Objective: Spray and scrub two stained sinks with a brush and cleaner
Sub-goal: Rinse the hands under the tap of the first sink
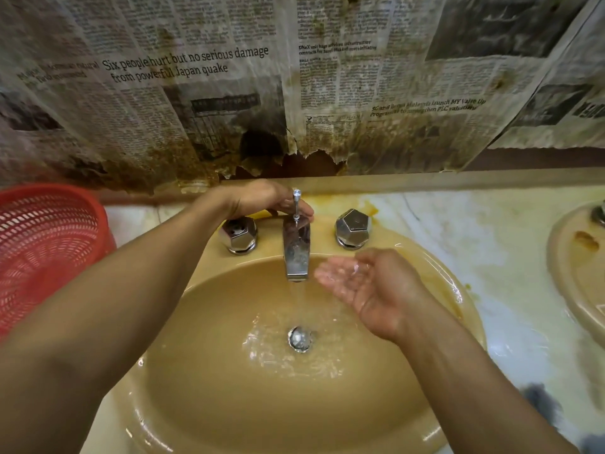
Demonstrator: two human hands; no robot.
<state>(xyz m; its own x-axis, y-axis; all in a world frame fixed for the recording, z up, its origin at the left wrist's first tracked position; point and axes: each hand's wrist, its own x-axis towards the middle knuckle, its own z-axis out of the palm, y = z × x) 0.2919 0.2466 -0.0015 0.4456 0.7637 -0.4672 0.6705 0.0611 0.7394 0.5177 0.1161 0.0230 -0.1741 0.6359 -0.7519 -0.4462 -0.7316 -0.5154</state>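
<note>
A tan sink (229,404) fills the middle of the view, wet, with water running from the chrome faucet (296,253) onto the drain (299,339). My left hand (258,199) reaches behind the faucet, its fingers curled over the faucet's rear base by the lift rod (296,204). My right hand (363,286) is cupped palm up and wet, just right of the water stream, holding nothing. A second sink (576,257) with a brown stain shows at the right edge. No brush or cleaner bottle is in view.
Two chrome knobs (238,235) (353,229) flank the faucet. A red mesh basket (45,250) stands on the left. The marble counter (491,257) is stained yellow. Stained, torn newspaper (294,93) covers the wall behind.
</note>
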